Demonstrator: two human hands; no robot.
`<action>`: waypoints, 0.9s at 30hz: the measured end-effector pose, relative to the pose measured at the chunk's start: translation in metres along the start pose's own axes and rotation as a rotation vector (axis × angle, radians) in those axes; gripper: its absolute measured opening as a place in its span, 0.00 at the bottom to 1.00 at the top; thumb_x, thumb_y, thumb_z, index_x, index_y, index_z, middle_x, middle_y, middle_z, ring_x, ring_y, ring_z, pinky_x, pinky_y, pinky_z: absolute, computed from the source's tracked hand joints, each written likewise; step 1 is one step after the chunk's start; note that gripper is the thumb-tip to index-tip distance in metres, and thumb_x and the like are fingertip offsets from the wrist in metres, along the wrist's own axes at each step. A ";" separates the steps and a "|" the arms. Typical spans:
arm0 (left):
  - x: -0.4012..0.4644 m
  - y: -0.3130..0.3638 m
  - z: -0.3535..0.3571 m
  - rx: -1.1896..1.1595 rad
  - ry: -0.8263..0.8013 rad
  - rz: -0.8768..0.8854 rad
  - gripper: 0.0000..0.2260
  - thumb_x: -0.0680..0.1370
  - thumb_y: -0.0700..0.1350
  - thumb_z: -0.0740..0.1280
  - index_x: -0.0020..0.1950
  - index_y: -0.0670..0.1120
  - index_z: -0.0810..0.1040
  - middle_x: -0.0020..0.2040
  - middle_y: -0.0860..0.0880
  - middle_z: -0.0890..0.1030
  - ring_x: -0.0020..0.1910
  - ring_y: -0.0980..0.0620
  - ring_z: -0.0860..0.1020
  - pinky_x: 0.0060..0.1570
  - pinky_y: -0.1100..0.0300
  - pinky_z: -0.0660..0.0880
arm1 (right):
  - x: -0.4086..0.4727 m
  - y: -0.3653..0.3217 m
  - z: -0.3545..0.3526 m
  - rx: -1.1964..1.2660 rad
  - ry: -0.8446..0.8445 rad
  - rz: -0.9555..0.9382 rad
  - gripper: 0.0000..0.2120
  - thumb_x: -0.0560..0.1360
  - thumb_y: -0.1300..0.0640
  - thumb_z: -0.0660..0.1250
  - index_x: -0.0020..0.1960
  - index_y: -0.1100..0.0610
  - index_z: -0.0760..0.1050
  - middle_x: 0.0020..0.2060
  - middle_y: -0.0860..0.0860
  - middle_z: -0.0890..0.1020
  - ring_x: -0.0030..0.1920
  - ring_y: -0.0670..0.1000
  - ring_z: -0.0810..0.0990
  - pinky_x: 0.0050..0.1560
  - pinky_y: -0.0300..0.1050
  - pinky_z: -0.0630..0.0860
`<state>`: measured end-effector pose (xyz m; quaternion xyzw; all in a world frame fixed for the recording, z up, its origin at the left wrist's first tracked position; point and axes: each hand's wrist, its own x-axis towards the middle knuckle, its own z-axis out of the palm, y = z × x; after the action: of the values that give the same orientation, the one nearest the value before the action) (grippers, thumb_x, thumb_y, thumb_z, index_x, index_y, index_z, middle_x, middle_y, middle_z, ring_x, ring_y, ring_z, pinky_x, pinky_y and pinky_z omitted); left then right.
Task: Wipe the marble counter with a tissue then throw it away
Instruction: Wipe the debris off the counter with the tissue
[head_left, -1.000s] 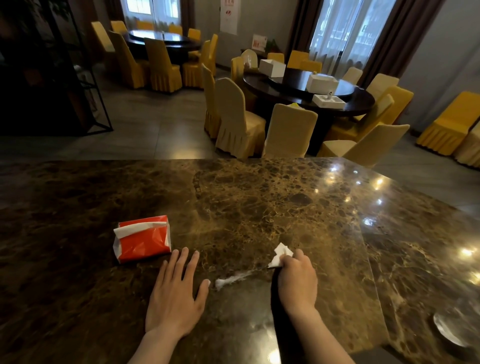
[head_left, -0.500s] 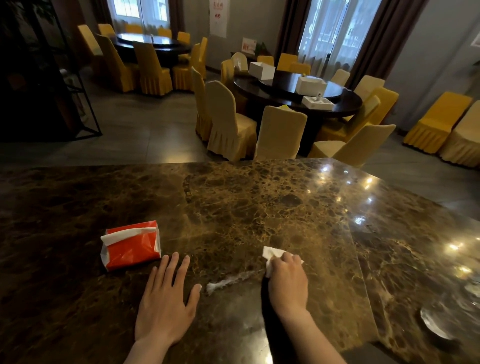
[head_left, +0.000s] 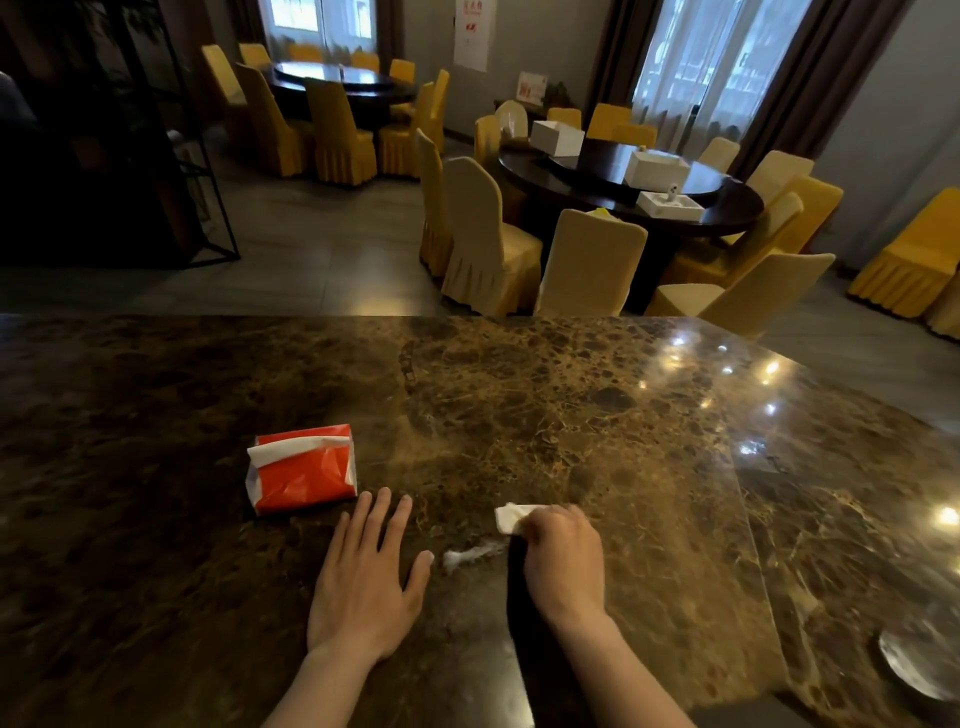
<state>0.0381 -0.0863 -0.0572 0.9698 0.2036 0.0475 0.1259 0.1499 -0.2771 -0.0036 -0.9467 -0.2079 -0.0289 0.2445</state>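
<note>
A dark brown marble counter (head_left: 545, 405) fills the lower half of the view. My right hand (head_left: 563, 558) presses a crumpled white tissue (head_left: 508, 517) onto it, the tissue's end sticking out past the fingers to the left. A whitish smear (head_left: 470, 555) lies on the marble just left of that hand, between both hands. My left hand (head_left: 366, 582) rests flat on the counter, fingers spread, holding nothing. A red and white tissue pack (head_left: 304, 467) lies just beyond the left hand's fingertips.
The counter's far edge drops to a tiled floor with a round dark dining table (head_left: 623, 187) and yellow-covered chairs (head_left: 488, 244) behind it. A round shiny patch (head_left: 919, 660) shows at the counter's near right. A black metal shelf frame (head_left: 202, 171) stands at the left.
My right hand has slid the tissue leftward across the marble, toward the smear. The left hand stays flat in place. The view has shifted slightly.
</note>
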 end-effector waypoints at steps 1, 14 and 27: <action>-0.003 -0.003 0.001 0.006 0.003 -0.010 0.33 0.80 0.67 0.43 0.83 0.55 0.47 0.83 0.52 0.46 0.80 0.53 0.38 0.80 0.50 0.42 | -0.006 -0.012 0.005 0.071 -0.042 -0.032 0.08 0.74 0.65 0.70 0.46 0.54 0.86 0.43 0.50 0.85 0.48 0.53 0.79 0.48 0.48 0.75; -0.001 -0.007 -0.001 -0.007 0.019 -0.005 0.32 0.81 0.63 0.50 0.82 0.54 0.45 0.83 0.50 0.44 0.80 0.51 0.38 0.80 0.49 0.44 | -0.033 -0.060 0.039 0.013 -0.111 -0.367 0.04 0.75 0.58 0.71 0.48 0.50 0.84 0.41 0.46 0.76 0.45 0.48 0.71 0.36 0.38 0.69; -0.008 -0.009 -0.002 -0.012 -0.006 -0.010 0.32 0.81 0.63 0.51 0.82 0.54 0.44 0.84 0.51 0.44 0.80 0.52 0.36 0.80 0.49 0.42 | -0.026 -0.058 0.032 0.016 -0.138 -0.396 0.13 0.78 0.53 0.70 0.61 0.44 0.80 0.46 0.46 0.77 0.48 0.47 0.73 0.43 0.41 0.74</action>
<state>0.0270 -0.0807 -0.0582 0.9681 0.2079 0.0454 0.1325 0.1008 -0.2262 -0.0097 -0.8851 -0.4063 -0.0100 0.2269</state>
